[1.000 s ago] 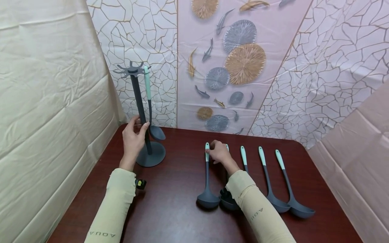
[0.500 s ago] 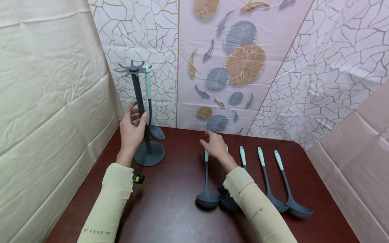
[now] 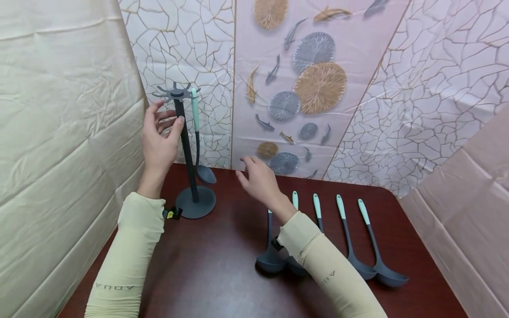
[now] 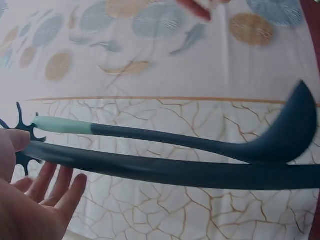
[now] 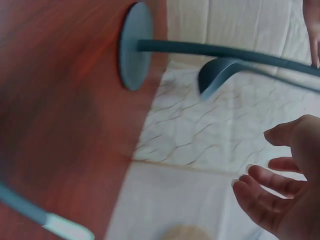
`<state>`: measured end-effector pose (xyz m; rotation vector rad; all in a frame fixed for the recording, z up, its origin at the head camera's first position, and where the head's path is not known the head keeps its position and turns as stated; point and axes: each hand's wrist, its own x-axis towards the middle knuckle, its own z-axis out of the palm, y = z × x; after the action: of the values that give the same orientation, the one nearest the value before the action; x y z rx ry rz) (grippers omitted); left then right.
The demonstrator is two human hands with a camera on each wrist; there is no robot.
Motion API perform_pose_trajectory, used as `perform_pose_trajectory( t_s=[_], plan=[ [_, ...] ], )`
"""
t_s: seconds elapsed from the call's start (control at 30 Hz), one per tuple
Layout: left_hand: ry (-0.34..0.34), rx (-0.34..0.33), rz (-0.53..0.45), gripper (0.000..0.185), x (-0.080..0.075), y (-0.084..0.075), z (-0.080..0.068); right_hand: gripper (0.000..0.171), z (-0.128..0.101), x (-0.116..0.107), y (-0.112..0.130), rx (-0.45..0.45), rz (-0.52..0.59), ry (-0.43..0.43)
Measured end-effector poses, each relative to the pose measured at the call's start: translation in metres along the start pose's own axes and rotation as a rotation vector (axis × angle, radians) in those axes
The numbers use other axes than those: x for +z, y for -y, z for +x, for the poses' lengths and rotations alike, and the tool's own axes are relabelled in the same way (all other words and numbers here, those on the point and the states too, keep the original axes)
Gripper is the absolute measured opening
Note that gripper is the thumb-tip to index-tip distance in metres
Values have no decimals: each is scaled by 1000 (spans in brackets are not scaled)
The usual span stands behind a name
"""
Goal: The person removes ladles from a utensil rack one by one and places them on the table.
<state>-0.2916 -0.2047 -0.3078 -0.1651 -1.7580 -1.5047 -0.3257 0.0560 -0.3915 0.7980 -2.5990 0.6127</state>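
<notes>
A dark grey utensil stand (image 3: 188, 168) with a ring of hooks (image 3: 175, 93) on top stands at the left of the table. From one hook hangs a ladle (image 3: 196, 115) with a mint-green handle. My left hand (image 3: 157, 139) is at the upper pole, its fingers extended behind and thumb in front; the left wrist view shows the fingers (image 4: 62, 187) spread, not curled round it. In the air between stand and table ladles is my right hand (image 3: 260, 183), fingers loosely bent, holding nothing. The right wrist view shows its fingers (image 5: 267, 187) apart from the hanging ladle.
Several mint-handled ladles lie in a row on the dark red table (image 3: 222, 265), including one (image 3: 270, 261) partly under my right arm and one (image 3: 391, 277) farthest right. Patterned cloth (image 3: 286, 101) hangs behind the table, and cream cloth (image 3: 75, 145) closes off the left.
My right hand has left the handle of the nearest table ladle, rising and moving left toward the stand. My left hand has slid up the pole, its fingers spreading.
</notes>
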Motion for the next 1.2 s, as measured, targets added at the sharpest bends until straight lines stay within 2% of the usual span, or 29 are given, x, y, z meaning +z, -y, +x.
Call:
perform_pose_trajectory(
  t_s=[0.1, 0.2, 0.37, 0.5, 0.77, 0.97, 1.2],
  plan=[
    [26, -29, -8, 45, -1, 1, 7, 44, 11, -7, 19, -63, 6, -35],
    [54, -47, -13, 39, 1, 1, 14, 47, 27, -16, 36, -106, 89, -72],
    [68, -27, -3, 33, 3, -3, 22, 51, 59, -34, 61, -147, 350, -102],
    [67, -25, 18, 31, 4, -4, 28, 48, 80, -46, 75, -114, 537, -90],
    [131, -3, 4, 28, 5, -6, 36, 48, 98, -49, 94, -69, 578, -94],
    [137, 17, 38, 28, 5, 0, 30, 51, 103, -45, 98, 1, 639, -26],
    [128, 9, 11, 30, 5, 0, 35, 45, 115, -43, 100, -9, 720, 4]
  ],
)
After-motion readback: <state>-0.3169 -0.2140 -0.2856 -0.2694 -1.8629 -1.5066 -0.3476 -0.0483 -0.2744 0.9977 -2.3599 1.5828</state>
